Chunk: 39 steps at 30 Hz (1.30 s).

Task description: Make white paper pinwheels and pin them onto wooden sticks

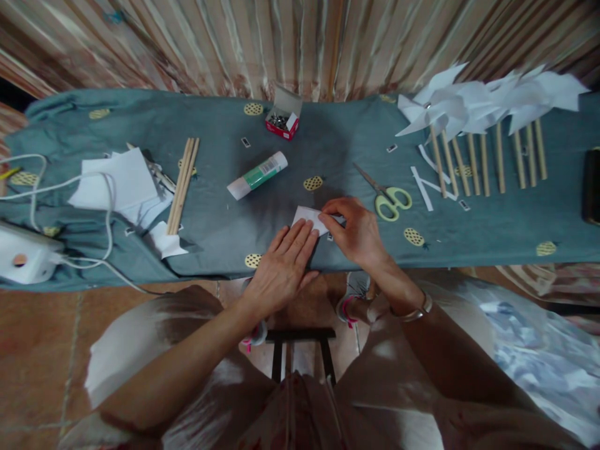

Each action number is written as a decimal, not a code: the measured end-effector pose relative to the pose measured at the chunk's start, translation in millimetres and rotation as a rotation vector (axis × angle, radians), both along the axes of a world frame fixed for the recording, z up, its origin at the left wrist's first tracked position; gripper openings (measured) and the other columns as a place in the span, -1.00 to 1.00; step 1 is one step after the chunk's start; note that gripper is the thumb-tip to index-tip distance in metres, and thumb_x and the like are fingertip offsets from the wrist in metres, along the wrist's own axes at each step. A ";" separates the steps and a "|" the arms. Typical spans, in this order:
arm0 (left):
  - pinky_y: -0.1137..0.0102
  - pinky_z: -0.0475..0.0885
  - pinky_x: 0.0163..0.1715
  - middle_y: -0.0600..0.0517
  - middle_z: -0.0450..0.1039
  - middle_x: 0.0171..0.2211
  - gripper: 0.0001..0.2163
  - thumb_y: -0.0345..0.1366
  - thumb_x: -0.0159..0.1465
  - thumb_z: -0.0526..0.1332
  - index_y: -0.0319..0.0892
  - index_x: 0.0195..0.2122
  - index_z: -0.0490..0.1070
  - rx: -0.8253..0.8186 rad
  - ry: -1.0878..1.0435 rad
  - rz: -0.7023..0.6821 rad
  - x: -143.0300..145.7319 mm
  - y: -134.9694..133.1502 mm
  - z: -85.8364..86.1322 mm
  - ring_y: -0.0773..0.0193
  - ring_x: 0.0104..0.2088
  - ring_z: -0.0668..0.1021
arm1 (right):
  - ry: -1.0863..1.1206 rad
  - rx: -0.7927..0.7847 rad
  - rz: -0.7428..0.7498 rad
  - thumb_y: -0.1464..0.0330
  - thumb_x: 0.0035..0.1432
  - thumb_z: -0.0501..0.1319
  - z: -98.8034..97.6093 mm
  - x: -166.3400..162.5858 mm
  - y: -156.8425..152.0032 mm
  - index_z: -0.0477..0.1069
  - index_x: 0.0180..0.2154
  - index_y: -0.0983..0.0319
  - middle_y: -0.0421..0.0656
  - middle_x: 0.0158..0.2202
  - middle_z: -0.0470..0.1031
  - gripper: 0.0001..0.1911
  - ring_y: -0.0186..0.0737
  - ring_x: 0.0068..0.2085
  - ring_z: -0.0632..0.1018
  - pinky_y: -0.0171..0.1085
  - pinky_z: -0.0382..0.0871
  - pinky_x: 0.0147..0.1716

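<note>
A small folded white paper point(310, 219) lies near the front edge of the teal cloth-covered table point(492, 219). My left hand point(284, 265) lies flat on the paper's near part, fingers stretched out together. My right hand point(354, 232) pinches the paper's right end with bent fingers. A silver bangle point(417, 311) sits on my right wrist.
Green-handled scissors point(389, 197) lie right of my hands, a glue stick point(257, 175) and a red box of pins point(284, 119) behind them. Wooden sticks point(182, 184) and white paper sheets point(124, 181) sit left. Paper pinwheels on sticks point(478, 112) fill the right. A white device with cables point(23, 256) lies far left.
</note>
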State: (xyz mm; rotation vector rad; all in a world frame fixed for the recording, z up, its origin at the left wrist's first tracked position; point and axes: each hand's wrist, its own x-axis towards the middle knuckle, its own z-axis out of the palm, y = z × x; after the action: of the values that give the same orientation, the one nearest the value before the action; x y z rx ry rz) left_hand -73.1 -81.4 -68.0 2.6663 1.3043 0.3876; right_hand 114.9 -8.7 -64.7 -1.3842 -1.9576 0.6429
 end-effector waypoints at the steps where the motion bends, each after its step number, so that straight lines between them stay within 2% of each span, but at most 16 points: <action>1: -0.03 0.18 0.34 -0.38 0.14 0.36 -0.36 -0.07 0.41 0.10 -0.40 0.37 0.02 -0.008 -0.005 0.000 0.0 0.0 0.1 -0.12 0.40 0.19 | -0.004 -0.003 -0.001 0.34 0.22 0.22 -0.1 -0.1 0.0 0.50 -0.36 0.16 -0.12 -0.30 0.59 -0.89 -0.08 -0.20 0.54 -0.07 0.40 -0.06; 15: -0.05 0.17 0.34 -0.39 0.13 0.37 -0.34 -0.05 0.40 0.11 -0.42 0.36 0.02 -0.010 0.016 -0.001 -0.1 0.7 -4.0 -0.14 0.41 0.16 | -0.051 0.013 -0.010 0.34 0.26 0.19 -2.6 -2.9 1.0 0.48 -0.37 0.17 -0.10 -0.30 0.59 -0.85 -0.06 -0.18 0.54 -0.05 0.41 -0.04; 18: -0.06 0.18 0.34 -0.42 0.13 0.36 -0.34 -0.06 0.39 0.12 -0.46 0.35 0.04 0.001 0.028 -0.006 0.2 0.5 -3.2 -0.17 0.40 0.17 | -0.047 0.037 -0.018 0.24 0.27 0.20 -3.1 -1.6 -3.2 0.50 -0.24 0.17 -0.04 -0.13 0.60 -0.84 0.01 -0.05 0.54 0.02 0.38 0.07; 22: -0.05 0.18 0.33 -0.40 0.12 0.37 -0.34 -0.05 0.41 0.09 -0.43 0.36 0.01 -0.004 0.039 -0.003 1.2 0.2 -2.0 -0.15 0.40 0.16 | -0.054 0.103 -0.051 0.08 0.23 0.23 -5.6 2.9 -12.6 0.39 0.07 0.19 0.07 0.18 0.43 -0.54 0.13 0.21 0.42 0.14 0.27 0.23; 26: -0.04 0.19 0.33 -0.41 0.10 0.37 -0.34 -0.06 0.40 0.12 -0.44 0.36 0.02 0.006 0.048 0.000 1.5 0.1 -2.5 -0.17 0.40 0.15 | -0.094 0.096 -0.078 0.07 0.22 0.24 -10.1 4.8 -19.8 0.26 0.20 0.17 0.09 0.29 0.30 -0.40 0.18 0.30 0.32 0.19 0.24 0.25; 32: -0.06 0.19 0.33 -0.42 0.10 0.37 -0.32 -0.08 0.38 0.16 -0.45 0.36 0.03 0.017 0.063 -0.010 1.6 1.0 -3.5 -0.18 0.40 0.15 | -0.119 0.036 -0.112 0.07 0.27 0.18 -16.5 6.3 -20.7 0.23 0.23 0.18 0.12 0.34 0.22 -0.41 0.24 0.36 0.23 0.29 0.18 0.26; 39: -0.03 0.24 0.31 -0.41 0.14 0.35 -0.37 -0.20 0.37 0.19 -0.44 0.36 0.05 0.042 0.075 -0.014 -17.8 -11.5 -1.3 -0.15 0.39 0.20 | -0.097 0.094 -0.141 0.17 0.31 0.15 -19.3 27.3 -15.8 0.29 0.17 0.18 0.10 0.34 0.22 -0.55 0.14 0.37 0.23 0.24 0.15 0.31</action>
State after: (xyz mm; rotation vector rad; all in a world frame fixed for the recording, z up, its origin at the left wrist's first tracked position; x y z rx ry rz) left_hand -90.9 -92.9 -69.4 2.7478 1.3121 0.3188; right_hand 142.2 -24.5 -84.0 -1.5030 -1.9179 0.4202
